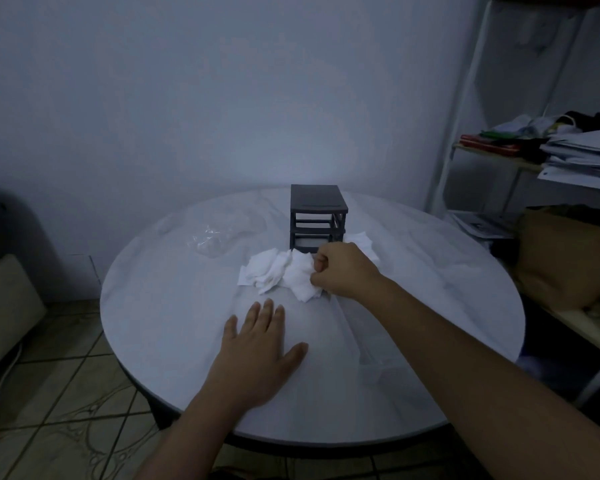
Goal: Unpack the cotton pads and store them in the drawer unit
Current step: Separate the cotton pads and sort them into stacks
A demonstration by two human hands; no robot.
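A pile of white cotton pads (278, 271) lies loose on the round white table (174, 306), just in front of a small dark grey drawer unit (317, 206). More pads (362, 242) lie to the right of the unit. My right hand (343, 268) is closed on a bunch of pads at the pile's right end. My left hand (260, 348) rests flat on the table nearer to me, fingers spread, holding nothing. A clear drawer (368, 348) lies on the table under my right forearm. The unit's slots look empty.
A crumpled clear plastic wrapper (219, 237) lies left of the drawer unit. A white shelf rack (568, 150) with papers and clutter stands at the right. A brown bag (565, 251) sits beside the table's right edge. Tiled floor shows at the lower left.
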